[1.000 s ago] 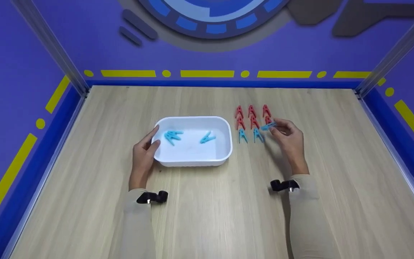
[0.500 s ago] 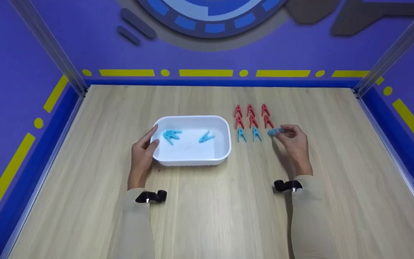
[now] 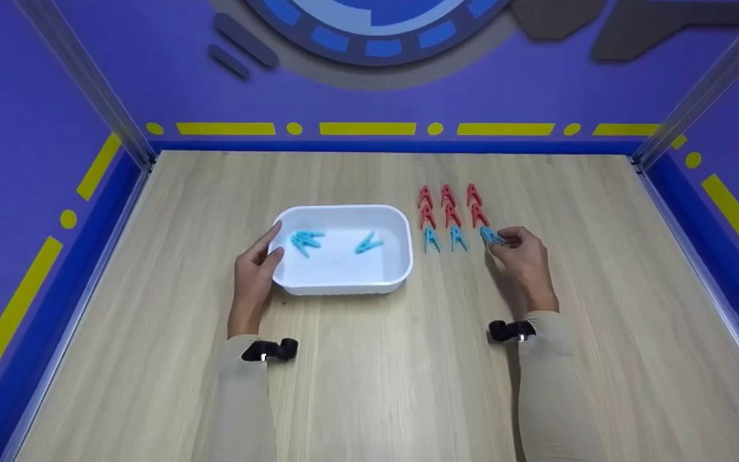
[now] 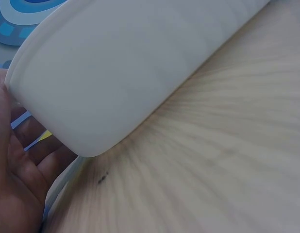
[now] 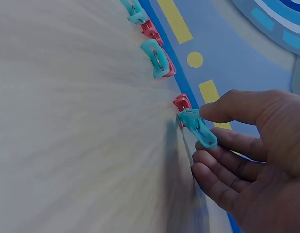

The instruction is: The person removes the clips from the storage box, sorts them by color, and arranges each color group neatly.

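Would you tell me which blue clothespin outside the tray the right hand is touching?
The rightmost blue clothespin, at the row's end under the right hand; the two others lie untouched.

From my left wrist view, the white tray (image 4: 116, 73) runs off the top edge, so I cannot see inside it, and the left hand (image 4: 14, 179) is cut by the frame's left side. The counter (image 5: 67, 145) smears into blur in the right wrist view. Beside the tray, the blue clip (image 3: 491, 236) is partly hidden under my right hand's fingers (image 3: 509, 241).
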Tool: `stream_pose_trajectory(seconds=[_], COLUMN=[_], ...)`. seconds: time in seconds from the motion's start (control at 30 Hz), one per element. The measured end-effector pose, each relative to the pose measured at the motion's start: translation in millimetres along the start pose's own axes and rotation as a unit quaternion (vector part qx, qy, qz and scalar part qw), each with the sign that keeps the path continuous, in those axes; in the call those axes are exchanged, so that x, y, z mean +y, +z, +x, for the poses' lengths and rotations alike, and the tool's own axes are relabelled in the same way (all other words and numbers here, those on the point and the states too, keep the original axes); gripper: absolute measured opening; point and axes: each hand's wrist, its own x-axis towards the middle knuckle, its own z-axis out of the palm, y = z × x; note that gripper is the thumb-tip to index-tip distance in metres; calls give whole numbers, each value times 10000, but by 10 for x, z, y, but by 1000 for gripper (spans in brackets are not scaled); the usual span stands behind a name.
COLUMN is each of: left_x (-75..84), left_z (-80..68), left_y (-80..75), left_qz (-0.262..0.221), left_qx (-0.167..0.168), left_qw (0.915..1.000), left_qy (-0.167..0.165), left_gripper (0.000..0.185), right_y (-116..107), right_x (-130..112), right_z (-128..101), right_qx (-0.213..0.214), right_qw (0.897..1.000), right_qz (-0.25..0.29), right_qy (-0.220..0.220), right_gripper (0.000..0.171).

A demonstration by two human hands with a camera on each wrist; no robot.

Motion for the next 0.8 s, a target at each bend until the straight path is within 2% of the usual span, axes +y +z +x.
stream_pose_trajectory(seconds=[0.53,0.8], left_x=[1,-3], left_z=[-7,-12], left_y=[3,-4], left_qz=[-85,-91], left_qx=[-25,-21], left_qw=[9999,10000], left_qy=[55,10], left_gripper=[48,48], right_y=[117,136], right_x=[-20,-40], right_z=[17,15], right_qx=[57,18], right_qw=[9987,9986], right_qz=[-501,-528], right_qy=[-89,35], right_gripper=[38,42])
